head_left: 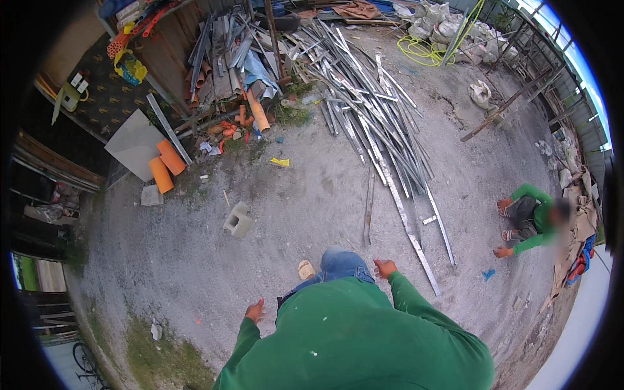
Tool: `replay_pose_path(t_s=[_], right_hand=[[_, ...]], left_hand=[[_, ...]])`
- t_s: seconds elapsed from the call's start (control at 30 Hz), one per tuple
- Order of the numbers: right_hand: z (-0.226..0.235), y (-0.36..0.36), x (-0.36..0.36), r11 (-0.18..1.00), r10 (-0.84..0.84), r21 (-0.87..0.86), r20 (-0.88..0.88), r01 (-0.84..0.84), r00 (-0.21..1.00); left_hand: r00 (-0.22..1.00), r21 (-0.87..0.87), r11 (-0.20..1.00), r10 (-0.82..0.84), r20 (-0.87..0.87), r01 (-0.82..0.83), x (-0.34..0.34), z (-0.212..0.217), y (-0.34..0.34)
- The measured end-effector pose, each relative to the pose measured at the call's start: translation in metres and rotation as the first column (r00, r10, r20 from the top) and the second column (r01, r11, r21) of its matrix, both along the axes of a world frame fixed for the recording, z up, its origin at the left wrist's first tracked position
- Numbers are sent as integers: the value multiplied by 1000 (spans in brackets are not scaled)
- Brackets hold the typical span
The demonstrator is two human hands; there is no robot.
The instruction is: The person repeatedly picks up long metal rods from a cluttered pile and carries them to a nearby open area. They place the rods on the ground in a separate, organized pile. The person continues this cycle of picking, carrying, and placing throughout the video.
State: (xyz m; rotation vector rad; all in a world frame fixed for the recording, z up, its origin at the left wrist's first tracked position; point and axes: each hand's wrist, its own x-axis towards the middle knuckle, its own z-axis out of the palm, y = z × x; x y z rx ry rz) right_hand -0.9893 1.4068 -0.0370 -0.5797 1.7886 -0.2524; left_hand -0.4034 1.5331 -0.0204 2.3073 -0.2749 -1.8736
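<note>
Both of my arms, in green sleeves, hang out beside my body. My left hand point(255, 311) is over the gravel at my left hip, its fingers loosely apart, holding nothing. On the other side, my right hand point(385, 268) is held away from my jeans point(344, 263), also bare, with fingers apart. The closest things to it are long silvery metal profiles point(414, 244), part of a loose heap point(364, 104) spread across the ground ahead. One sandalled foot point(305, 269) shows beneath me. A grey hollow concrete block point(238, 220) lies ahead and to the left.
A person in green point(536, 214) squats at the right by cardboard point(578, 240). Orange pipe pieces point(161, 174) and a flat grey board point(134, 144) lie left. Farther off are stacked metal profiles point(227, 52), a yellow hose point(419, 52) and white sacks point(448, 26). A wooden prop point(500, 109) slants at right.
</note>
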Motion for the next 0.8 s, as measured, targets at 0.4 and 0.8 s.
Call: replay_pose_path(t_s=[0.4,0.8], right_hand=[[-42,-89,25,986,121,135,-164,-99,979],[-6,-367,61,951,-94,-295,21,96,995]], left_hand=[[959,-49,963,-260,110,266,4,62,-210],[990,-132,982,-126,60,133,55,47,-389]])
